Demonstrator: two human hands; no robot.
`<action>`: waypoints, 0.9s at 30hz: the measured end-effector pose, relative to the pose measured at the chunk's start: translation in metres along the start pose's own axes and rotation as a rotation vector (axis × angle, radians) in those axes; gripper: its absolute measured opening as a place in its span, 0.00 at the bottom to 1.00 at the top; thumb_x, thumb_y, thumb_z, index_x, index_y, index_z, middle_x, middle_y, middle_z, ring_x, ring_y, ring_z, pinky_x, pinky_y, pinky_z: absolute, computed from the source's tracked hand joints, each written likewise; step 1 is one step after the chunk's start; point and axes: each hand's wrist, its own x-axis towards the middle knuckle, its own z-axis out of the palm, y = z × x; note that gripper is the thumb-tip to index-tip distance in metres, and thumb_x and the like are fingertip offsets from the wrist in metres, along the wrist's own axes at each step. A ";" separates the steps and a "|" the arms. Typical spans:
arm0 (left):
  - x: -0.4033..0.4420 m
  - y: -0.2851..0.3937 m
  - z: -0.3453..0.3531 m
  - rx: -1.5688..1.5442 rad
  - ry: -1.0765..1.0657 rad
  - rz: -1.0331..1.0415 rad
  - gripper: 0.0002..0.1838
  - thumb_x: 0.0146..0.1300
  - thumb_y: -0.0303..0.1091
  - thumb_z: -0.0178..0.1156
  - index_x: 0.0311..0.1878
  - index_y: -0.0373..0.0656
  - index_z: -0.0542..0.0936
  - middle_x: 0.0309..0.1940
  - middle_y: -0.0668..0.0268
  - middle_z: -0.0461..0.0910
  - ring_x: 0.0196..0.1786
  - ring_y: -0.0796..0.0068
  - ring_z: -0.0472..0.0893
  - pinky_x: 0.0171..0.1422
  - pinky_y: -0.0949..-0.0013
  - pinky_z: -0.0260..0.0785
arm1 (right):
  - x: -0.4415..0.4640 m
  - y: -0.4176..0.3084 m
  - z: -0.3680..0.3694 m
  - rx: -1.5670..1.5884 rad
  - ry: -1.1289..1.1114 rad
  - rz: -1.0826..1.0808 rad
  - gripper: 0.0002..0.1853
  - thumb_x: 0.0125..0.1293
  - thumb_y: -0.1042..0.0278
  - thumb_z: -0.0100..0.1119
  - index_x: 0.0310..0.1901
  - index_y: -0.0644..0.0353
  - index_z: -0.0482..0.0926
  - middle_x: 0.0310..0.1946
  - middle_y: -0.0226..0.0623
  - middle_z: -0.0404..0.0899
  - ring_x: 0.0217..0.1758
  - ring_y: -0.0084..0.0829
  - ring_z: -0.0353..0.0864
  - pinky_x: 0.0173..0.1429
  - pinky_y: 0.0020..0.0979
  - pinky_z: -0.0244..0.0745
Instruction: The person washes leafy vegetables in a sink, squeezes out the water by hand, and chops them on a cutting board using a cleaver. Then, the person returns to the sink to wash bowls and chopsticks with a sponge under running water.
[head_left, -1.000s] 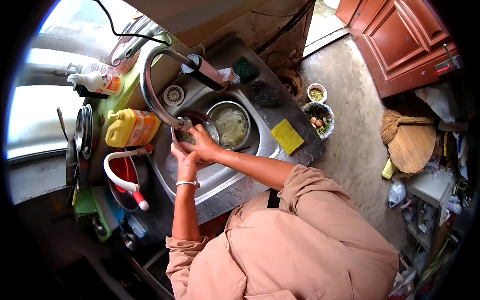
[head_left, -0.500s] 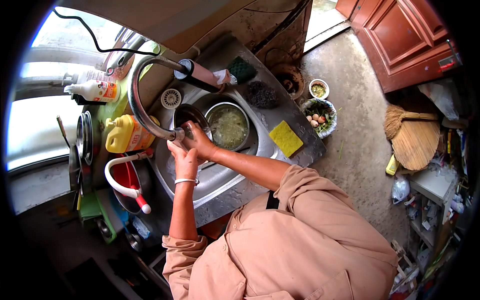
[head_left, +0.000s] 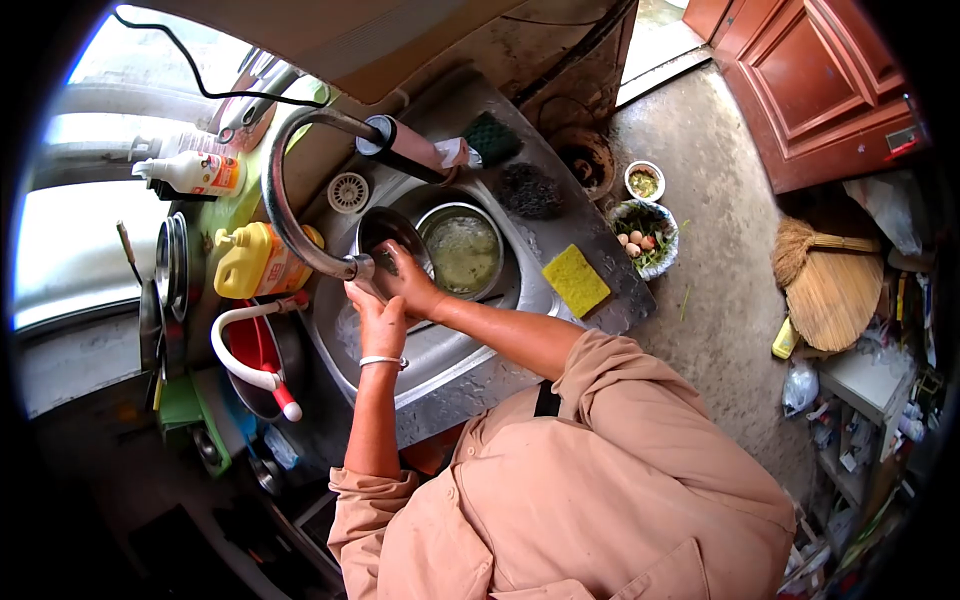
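My left hand (head_left: 379,318) and my right hand (head_left: 412,285) are close together under the spout of the curved metal faucet (head_left: 284,205), over the sink (head_left: 432,378). Both look closed, with fingers bent and partly hidden by the spout and each other; what they hold, if anything, I cannot make out. A dark metal bowl (head_left: 378,222) lies just beyond my right fingers; whether they touch it is unclear. Beside it in the sink stands a metal basin (head_left: 500,262) of cloudy, greenish water. A pale band (head_left: 383,361) circles my left wrist.
A yellow sponge (head_left: 576,281), a black scouring pad (head_left: 529,190) and a dark green pad (head_left: 492,139) lie on the counter. A yellow jug (head_left: 243,268) and a white hose tap (head_left: 226,345) are left. On the floor sits a container of eggs and greens (head_left: 641,240).
The whole view has shifted slightly. My hands stay together under the faucet, with only a small change in the right hand's position against the bowl.
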 end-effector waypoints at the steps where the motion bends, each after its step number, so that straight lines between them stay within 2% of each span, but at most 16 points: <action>1: -0.003 -0.001 0.001 -0.046 -0.010 -0.012 0.44 0.48 0.22 0.51 0.69 0.40 0.41 0.62 0.45 0.56 0.60 0.48 0.66 0.61 0.55 0.63 | -0.001 -0.008 -0.006 -0.112 -0.030 -0.018 0.19 0.59 0.64 0.59 0.50 0.61 0.68 0.46 0.52 0.69 0.53 0.53 0.70 0.56 0.43 0.66; 2: -0.005 -0.002 0.002 -0.092 -0.020 -0.025 0.45 0.48 0.22 0.50 0.70 0.40 0.40 0.62 0.46 0.55 0.61 0.48 0.67 0.65 0.54 0.62 | -0.002 -0.016 -0.011 -0.222 -0.059 -0.036 0.18 0.59 0.64 0.59 0.49 0.59 0.69 0.44 0.52 0.69 0.53 0.54 0.70 0.54 0.45 0.67; 4: -0.025 0.028 0.007 -0.644 -0.003 -0.234 0.40 0.48 0.18 0.47 0.67 0.47 0.47 0.53 0.52 0.65 0.40 0.59 0.79 0.42 0.56 0.80 | -0.002 -0.036 -0.017 -0.445 -0.087 -0.082 0.18 0.58 0.63 0.60 0.49 0.56 0.69 0.45 0.51 0.65 0.46 0.57 0.73 0.46 0.50 0.71; 5: -0.025 0.019 0.009 -0.740 -0.017 -0.254 0.30 0.50 0.19 0.48 0.61 0.39 0.60 0.48 0.54 0.72 0.40 0.61 0.80 0.47 0.54 0.78 | -0.003 -0.052 -0.020 -0.523 -0.136 -0.013 0.19 0.59 0.62 0.59 0.50 0.57 0.70 0.46 0.50 0.65 0.47 0.56 0.73 0.48 0.47 0.71; 6: -0.025 0.010 0.009 -0.750 -0.007 -0.253 0.30 0.50 0.19 0.48 0.61 0.39 0.60 0.48 0.54 0.72 0.40 0.61 0.80 0.47 0.54 0.78 | -0.004 -0.071 -0.023 -0.603 -0.188 0.054 0.19 0.60 0.60 0.59 0.51 0.58 0.71 0.47 0.50 0.65 0.47 0.55 0.73 0.51 0.45 0.70; 7: -0.023 0.001 0.006 -0.796 -0.094 -0.321 0.23 0.52 0.20 0.48 0.54 0.35 0.66 0.44 0.56 0.74 0.42 0.62 0.79 0.49 0.53 0.78 | -0.005 -0.071 -0.023 -0.608 -0.200 0.048 0.19 0.60 0.60 0.59 0.51 0.58 0.71 0.47 0.50 0.65 0.47 0.55 0.73 0.51 0.45 0.70; 9: -0.024 -0.006 -0.001 -0.860 -0.247 -0.443 0.10 0.55 0.24 0.48 0.38 0.30 0.75 0.38 0.58 0.79 0.45 0.63 0.79 0.53 0.52 0.75 | -0.006 -0.074 -0.022 -0.785 -0.264 -0.138 0.21 0.60 0.56 0.58 0.51 0.57 0.73 0.53 0.49 0.62 0.52 0.54 0.70 0.55 0.46 0.68; 14: -0.031 -0.020 -0.001 -1.064 -0.202 -0.511 0.12 0.57 0.25 0.48 0.42 0.27 0.75 0.40 0.51 0.78 0.45 0.58 0.79 0.54 0.53 0.75 | -0.015 -0.087 -0.028 -0.950 -0.353 -0.205 0.22 0.60 0.51 0.54 0.54 0.53 0.74 0.60 0.46 0.62 0.60 0.51 0.61 0.63 0.48 0.57; 16: -0.027 -0.039 0.000 -1.153 -0.197 -0.489 0.12 0.58 0.25 0.47 0.43 0.29 0.74 0.40 0.53 0.78 0.45 0.57 0.79 0.55 0.52 0.74 | -0.020 -0.076 -0.033 -0.876 -0.419 -0.454 0.20 0.61 0.53 0.54 0.53 0.51 0.74 0.56 0.43 0.67 0.59 0.48 0.62 0.65 0.47 0.54; 17: -0.027 -0.046 0.000 -1.189 -0.174 -0.492 0.12 0.56 0.23 0.46 0.43 0.31 0.73 0.41 0.54 0.77 0.45 0.57 0.79 0.55 0.52 0.75 | -0.024 -0.073 -0.034 -0.736 -0.461 -0.487 0.18 0.61 0.56 0.53 0.51 0.50 0.74 0.48 0.39 0.73 0.57 0.42 0.65 0.66 0.47 0.52; 20: -0.032 -0.046 -0.007 -1.180 -0.145 -0.524 0.14 0.54 0.22 0.47 0.44 0.31 0.73 0.41 0.54 0.77 0.45 0.57 0.79 0.53 0.53 0.77 | -0.027 -0.090 -0.038 -0.353 -0.465 0.020 0.19 0.53 0.64 0.63 0.47 0.53 0.75 0.36 0.34 0.76 0.50 0.35 0.71 0.60 0.39 0.60; 21: -0.038 -0.027 -0.009 -1.167 -0.115 -0.495 0.17 0.53 0.21 0.47 0.47 0.28 0.71 0.42 0.54 0.76 0.45 0.56 0.79 0.52 0.51 0.78 | -0.024 -0.086 -0.037 -0.361 -0.294 -0.137 0.20 0.49 0.67 0.67 0.46 0.56 0.74 0.34 0.33 0.75 0.49 0.34 0.71 0.57 0.36 0.62; 24: -0.040 -0.032 -0.010 -1.106 -0.132 -0.415 0.20 0.52 0.20 0.47 0.51 0.28 0.69 0.45 0.54 0.75 0.45 0.56 0.79 0.51 0.50 0.78 | -0.024 -0.066 -0.029 -0.619 -0.133 -0.151 0.41 0.45 0.53 0.72 0.61 0.55 0.64 0.53 0.44 0.65 0.60 0.46 0.62 0.65 0.43 0.56; 25: -0.043 -0.022 -0.011 -1.060 -0.137 -0.350 0.25 0.50 0.19 0.46 0.56 0.34 0.65 0.47 0.54 0.73 0.44 0.58 0.79 0.50 0.49 0.78 | -0.023 -0.059 -0.025 -0.701 -0.212 -0.056 0.52 0.42 0.46 0.73 0.67 0.53 0.56 0.63 0.50 0.55 0.67 0.51 0.52 0.69 0.45 0.51; 26: -0.046 -0.017 -0.009 -0.988 -0.113 -0.293 0.31 0.49 0.19 0.45 0.61 0.42 0.59 0.48 0.56 0.70 0.43 0.60 0.79 0.48 0.52 0.79 | -0.026 -0.053 -0.021 -0.779 -0.245 0.011 0.54 0.41 0.44 0.72 0.68 0.53 0.54 0.65 0.50 0.55 0.69 0.52 0.51 0.70 0.45 0.49; 27: -0.048 -0.010 -0.007 -0.951 -0.078 -0.267 0.29 0.50 0.18 0.46 0.59 0.43 0.60 0.45 0.58 0.71 0.42 0.61 0.79 0.47 0.53 0.80 | -0.023 -0.053 -0.019 -0.754 -0.290 -0.014 0.55 0.41 0.44 0.72 0.69 0.53 0.53 0.65 0.51 0.56 0.68 0.53 0.52 0.70 0.46 0.49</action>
